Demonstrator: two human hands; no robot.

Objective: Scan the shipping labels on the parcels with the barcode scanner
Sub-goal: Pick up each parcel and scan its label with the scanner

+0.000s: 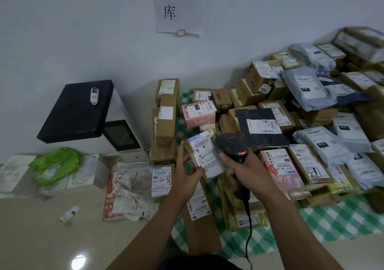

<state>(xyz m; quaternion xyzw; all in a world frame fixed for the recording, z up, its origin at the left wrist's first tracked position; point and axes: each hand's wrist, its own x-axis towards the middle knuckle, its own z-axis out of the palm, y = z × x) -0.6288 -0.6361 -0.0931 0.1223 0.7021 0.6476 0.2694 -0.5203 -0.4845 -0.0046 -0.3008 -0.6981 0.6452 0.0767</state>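
My right hand (252,171) grips a black corded barcode scanner (232,146), whose red light glows on its head. The scanner's head sits right beside the white shipping label (204,154) of a small cardboard parcel (209,133). My left hand (187,171) holds that parcel by its left and lower edges, lifted above the pile. Many more labelled parcels lie on a green checked cloth (324,222): brown boxes, a pink box (197,114), a dark bag (259,127) and grey mailer bags (307,86).
A white machine with a black lid (76,111) stands against the wall at left, a small white bottle (94,96) on it. A green bag (56,163), white boxes and a red-printed bag (126,195) lie on the beige floor. A paper sign (178,5) hangs on the wall.
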